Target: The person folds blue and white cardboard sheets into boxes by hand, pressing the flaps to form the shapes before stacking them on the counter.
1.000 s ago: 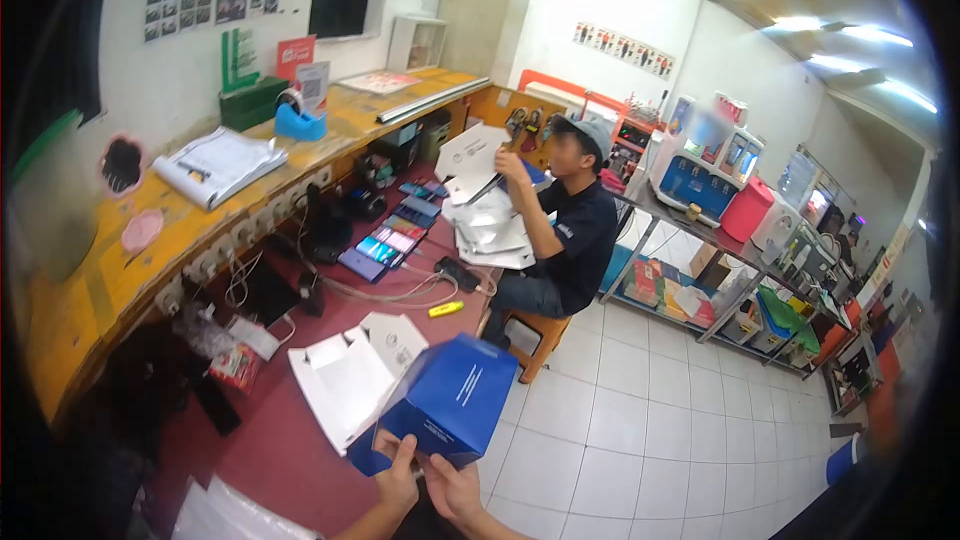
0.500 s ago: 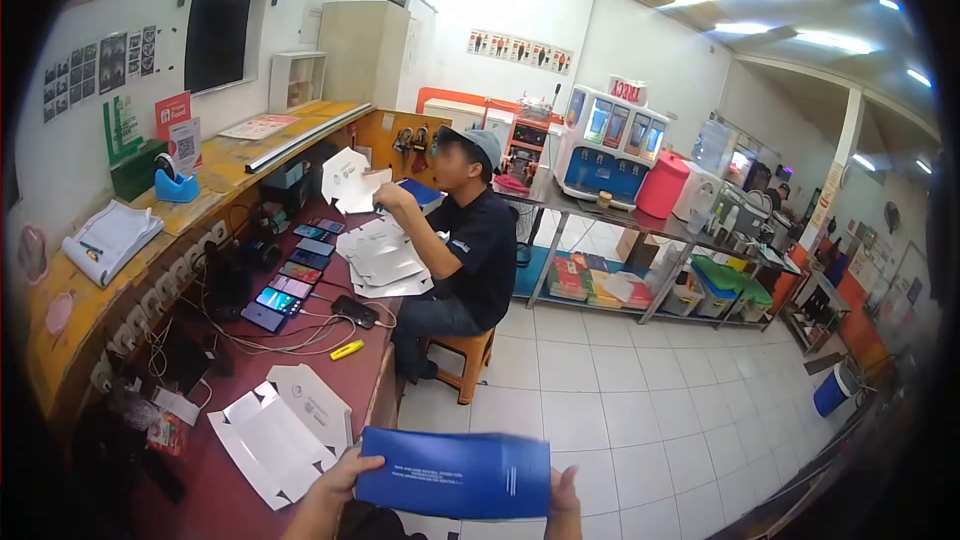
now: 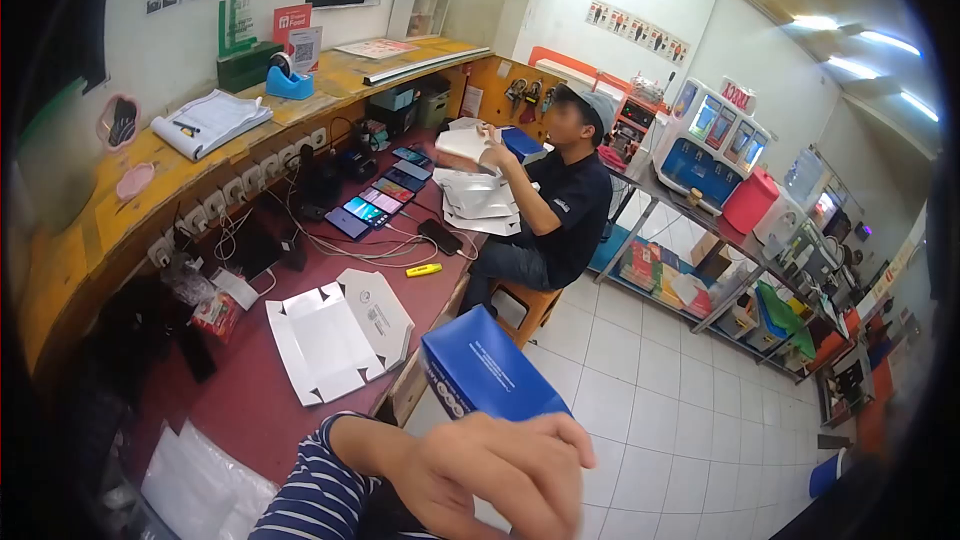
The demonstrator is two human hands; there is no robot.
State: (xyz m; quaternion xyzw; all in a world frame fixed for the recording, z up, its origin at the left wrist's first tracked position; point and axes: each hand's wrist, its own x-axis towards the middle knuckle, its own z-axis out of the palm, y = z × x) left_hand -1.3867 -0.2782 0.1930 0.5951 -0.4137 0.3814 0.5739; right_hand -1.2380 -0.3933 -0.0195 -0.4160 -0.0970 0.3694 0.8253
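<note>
A blue cardboard box (image 3: 490, 365) with white print stands out over the table's front edge, a printed side panel showing. My left hand (image 3: 490, 470), coming out of a striped sleeve, is closed at the box's near end. Its curled fingers cover that end, so the exact grip is hidden. My right hand cannot be made out; it may be behind the left one. Left of the box, an unfolded white carton blank (image 3: 325, 340) lies on the dark red table (image 3: 240, 360), overlapping a second blank (image 3: 380, 312) with small print.
A yellow highlighter (image 3: 423, 270), a black phone (image 3: 440, 237) and several cabled phones (image 3: 370, 210) lie farther back. A seated co-worker (image 3: 575, 190) handles white carton blanks (image 3: 475, 200). Plastic bags (image 3: 205, 485) sit front left.
The blue box has turned from a flat, level view to a tilted one with a side panel showing. My left hand has moved across its near end. The view has swung left.
</note>
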